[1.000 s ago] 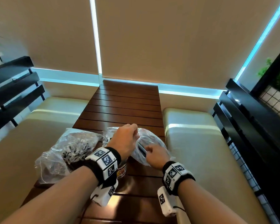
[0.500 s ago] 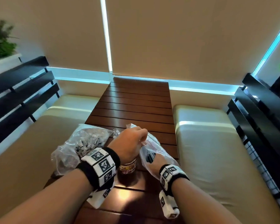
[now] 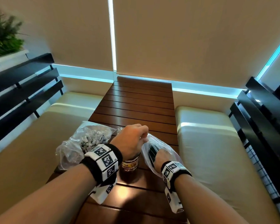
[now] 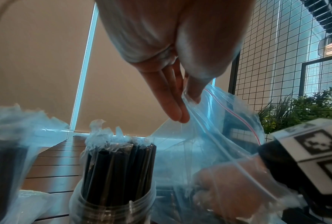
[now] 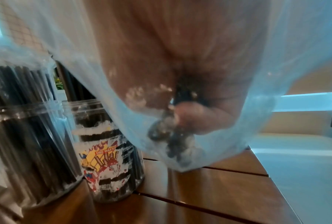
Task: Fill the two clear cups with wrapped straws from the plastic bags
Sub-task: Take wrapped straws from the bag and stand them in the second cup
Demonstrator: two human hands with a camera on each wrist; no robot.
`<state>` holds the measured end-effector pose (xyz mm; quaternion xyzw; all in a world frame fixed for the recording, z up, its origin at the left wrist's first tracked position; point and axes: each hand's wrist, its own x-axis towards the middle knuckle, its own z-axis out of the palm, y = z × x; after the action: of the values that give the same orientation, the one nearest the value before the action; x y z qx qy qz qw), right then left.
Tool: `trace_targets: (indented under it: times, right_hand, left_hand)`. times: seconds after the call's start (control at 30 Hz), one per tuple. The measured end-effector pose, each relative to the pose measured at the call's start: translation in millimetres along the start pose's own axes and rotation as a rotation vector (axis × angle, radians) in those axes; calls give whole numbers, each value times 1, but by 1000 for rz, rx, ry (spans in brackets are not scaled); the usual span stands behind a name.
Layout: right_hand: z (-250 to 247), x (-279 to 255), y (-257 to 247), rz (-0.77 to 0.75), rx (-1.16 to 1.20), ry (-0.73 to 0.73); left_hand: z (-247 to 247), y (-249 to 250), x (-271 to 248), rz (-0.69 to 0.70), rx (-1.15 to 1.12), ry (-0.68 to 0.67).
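Already both cups point(image 5: 26, 121) look packed with straws; left hand point(image 3: 129, 141) pinches the bag point(image 3: 162, 151), right hand point(image 3: 160, 157) grips more inside.

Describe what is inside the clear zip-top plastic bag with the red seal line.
The right hand is inside the clear zip-top plastic bag, gripping a bundle of black wrapped straws. The hand and hazy plastic hide any loose straws.

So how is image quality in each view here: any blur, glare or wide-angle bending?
Head view: sharp, edges bowed by the lens, a glare patch on the table. Left wrist view: clear on the zip bag; the left hand is soft up close. Right wrist view: smeared through plastic; the right hand is hazy.
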<state>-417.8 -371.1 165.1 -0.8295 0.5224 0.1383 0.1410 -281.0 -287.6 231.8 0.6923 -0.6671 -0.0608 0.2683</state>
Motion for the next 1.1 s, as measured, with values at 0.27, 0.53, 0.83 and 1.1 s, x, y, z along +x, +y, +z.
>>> trace_targets:
  times: [0.27, 0.53, 0.83, 1.1]
  right_hand:
    - [-19, -3, 11, -107, 113, -118]
    - [-44, -17, 38, -54, 280, 9]
    - [-41, -25, 50, -13, 548, -62]
    - [-77, -46, 42, -222, 297, -125]
  left_hand:
    - [19, 2, 17, -56, 346, 10]
    - [51, 15, 45, -33, 152, -57]
    - [64, 11, 59, -249, 58, -41]
    - [56, 23, 40, 184, 326, -361]
